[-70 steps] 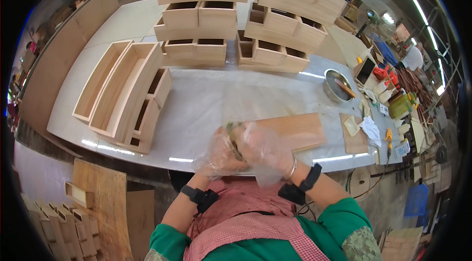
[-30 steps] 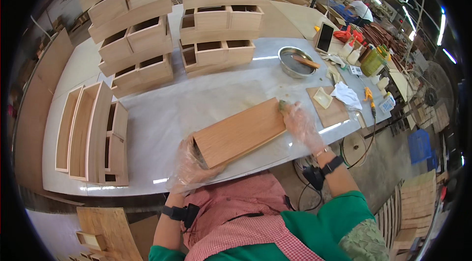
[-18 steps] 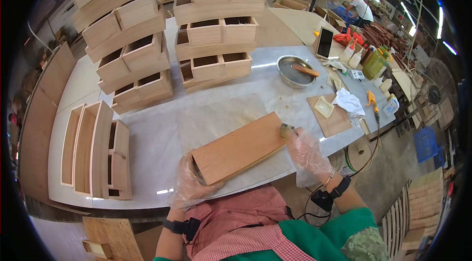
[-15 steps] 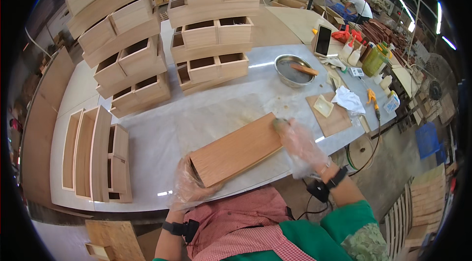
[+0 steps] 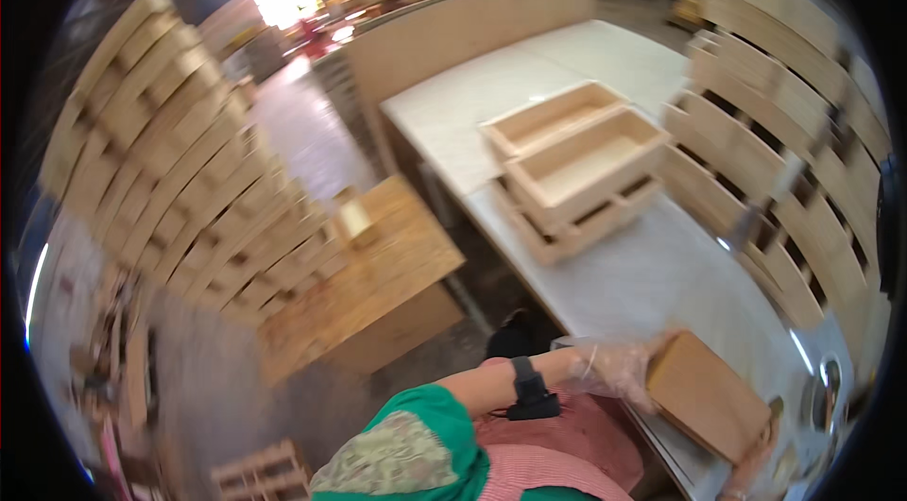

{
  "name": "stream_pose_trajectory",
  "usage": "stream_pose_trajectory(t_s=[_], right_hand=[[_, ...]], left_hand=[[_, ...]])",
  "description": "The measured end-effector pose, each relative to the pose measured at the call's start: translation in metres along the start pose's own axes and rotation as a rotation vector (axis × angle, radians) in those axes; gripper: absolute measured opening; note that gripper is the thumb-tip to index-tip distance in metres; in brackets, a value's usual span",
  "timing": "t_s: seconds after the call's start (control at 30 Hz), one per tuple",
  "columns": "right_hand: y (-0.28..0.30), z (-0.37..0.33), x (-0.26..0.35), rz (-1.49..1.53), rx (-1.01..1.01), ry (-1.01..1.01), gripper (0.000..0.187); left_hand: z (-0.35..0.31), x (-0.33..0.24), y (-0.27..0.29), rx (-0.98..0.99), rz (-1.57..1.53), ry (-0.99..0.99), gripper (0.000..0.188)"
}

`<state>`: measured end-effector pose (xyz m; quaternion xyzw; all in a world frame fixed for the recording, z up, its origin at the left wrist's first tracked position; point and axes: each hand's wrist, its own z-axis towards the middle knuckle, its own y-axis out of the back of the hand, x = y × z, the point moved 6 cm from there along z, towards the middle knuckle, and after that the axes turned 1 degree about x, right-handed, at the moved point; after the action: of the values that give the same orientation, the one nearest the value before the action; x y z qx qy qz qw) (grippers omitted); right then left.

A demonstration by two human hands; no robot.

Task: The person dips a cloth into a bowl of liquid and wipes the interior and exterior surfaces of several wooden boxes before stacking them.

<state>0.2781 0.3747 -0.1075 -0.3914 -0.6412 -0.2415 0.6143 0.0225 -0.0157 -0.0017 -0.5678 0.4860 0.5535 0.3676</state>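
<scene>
A long reddish-brown wooden box or drawer (image 5: 709, 392) lies between my hands at the table's near edge, at the lower right. My left hand (image 5: 619, 369), in a clear plastic glove, grips its left end. At the opposite end is my right hand (image 5: 758, 458), gloved too and blurred, with its fingers curled against the wood. A small dull-green patch by those fingers is too smeared to name.
Pale wooden drawer units (image 5: 586, 161) rest on the white table (image 5: 605, 265), and more are stacked (image 5: 756, 133) at the right. Left of the table stand a plywood-topped box (image 5: 378, 284) and a tall pile of wooden units (image 5: 198, 161). A metal bowl (image 5: 827, 392) shows at the right rim.
My view has swung left, so the table now sits at the right and the tall pile has come into sight. My right hand has moved lower along the box's right end.
</scene>
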Motion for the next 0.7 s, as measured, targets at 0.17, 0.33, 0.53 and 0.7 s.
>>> stream_pose_trajectory(t_s=[0.17, 0.33, 0.53, 0.7], right_hand=[[-0.096, 0.012, -0.008, 0.215, 0.185, -0.114, 0.028], [-0.236, -0.041, -0.023, 0.43, 0.484, -0.338, 0.019], [-0.295, -0.088, -0.043, 0.264, 0.608, -0.562, 0.016], [-0.318, -0.076, -0.053, 0.04, 0.567, -0.61, 0.016]], left_hand=[[-0.071, -0.004, 0.031, -0.308, -0.541, -0.048, 0.082], [-0.191, -0.016, 0.066, -0.757, -0.721, 0.072, 0.048], [-0.351, -0.058, 0.078, -1.179, -0.404, 0.155, 0.045], [-0.38, -0.012, 0.147, -1.439, -0.295, 0.097, 0.04]])
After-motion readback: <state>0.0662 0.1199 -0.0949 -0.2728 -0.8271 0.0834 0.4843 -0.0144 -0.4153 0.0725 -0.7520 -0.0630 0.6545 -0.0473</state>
